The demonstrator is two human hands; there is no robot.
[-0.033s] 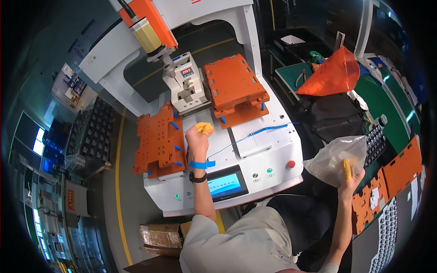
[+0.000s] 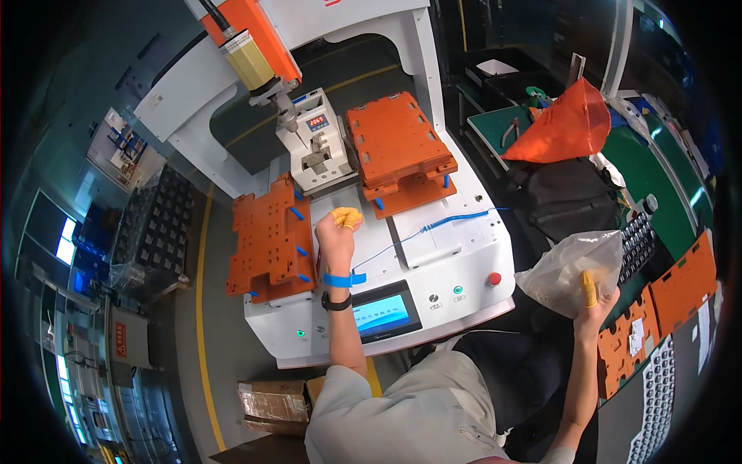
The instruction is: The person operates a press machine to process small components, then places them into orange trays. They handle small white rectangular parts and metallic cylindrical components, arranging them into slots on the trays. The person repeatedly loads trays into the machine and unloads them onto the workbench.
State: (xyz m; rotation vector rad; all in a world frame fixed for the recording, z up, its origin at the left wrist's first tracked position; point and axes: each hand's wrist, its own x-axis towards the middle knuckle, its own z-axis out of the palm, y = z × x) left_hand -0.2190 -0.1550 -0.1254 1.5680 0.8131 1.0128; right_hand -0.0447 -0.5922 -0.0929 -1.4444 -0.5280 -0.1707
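The person's right hand (image 2: 599,306) grips a clear plastic bag (image 2: 550,272) by its side, the thumb in a yellow cover pressed against the film; the bag hangs just off the right side of the white machine (image 2: 481,251), and I can't make out its contents. Over the machine's near part, the left hand (image 2: 338,229) is curled into a fist, yellow covers on its fingers too, and I can't tell whether anything small is tucked inside. A blue strap (image 2: 340,280) circles that wrist above a black band (image 2: 336,302), with a coiled blue cord (image 2: 456,220) running toward it. To the left of that fist sits a drilled orange fixture (image 2: 263,241); beyond it, to the right, an orange stack (image 2: 396,138) stands beside a pale box (image 2: 331,168) with a lit red display. A lit screen (image 2: 386,314) and a red button (image 2: 494,278) face the person, and farther right runs a green worktop (image 2: 655,182).
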